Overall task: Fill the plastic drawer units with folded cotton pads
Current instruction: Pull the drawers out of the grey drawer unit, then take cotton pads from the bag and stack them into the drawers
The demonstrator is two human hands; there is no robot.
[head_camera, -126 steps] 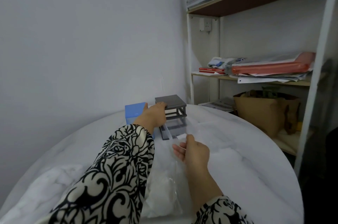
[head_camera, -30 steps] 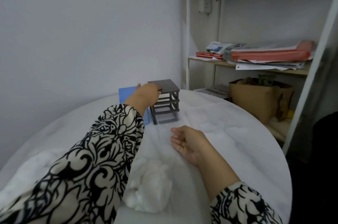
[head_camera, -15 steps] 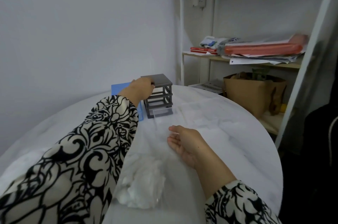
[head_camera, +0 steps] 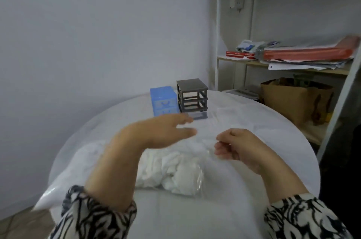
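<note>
Two drawer units stand side by side at the far edge of the round white table (head_camera: 254, 209): a blue unit (head_camera: 163, 100) on the left with its drawers in place, and a grey unit (head_camera: 192, 95) on the right, touching or nearly touching it. The grey frame shows open slots; one clear drawer (head_camera: 198, 115) lies on the table just in front of its base.

Cotton pads (head_camera: 175, 172) sit in a loose white heap inside a clear plastic bag (head_camera: 197, 176), near the table's middle, well apart from the units.

Left hand (head_camera: 156, 133): raised above the bag, fingers extended toward the units, relaxed, gripping nothing; motion-blurred.

Right hand (head_camera: 237, 146): over the bag's upper end, fingers curled inward. Whether they pinch the clear film, cannot tell.

Both forearms wear black-and-white patterned sleeves (head_camera: 97, 219).

Background right: shelving (head_camera: 216, 43) with stacked papers, an orange folder (head_camera: 308, 53), and a brown paper bag (head_camera: 289, 100) on the lower level.
</note>
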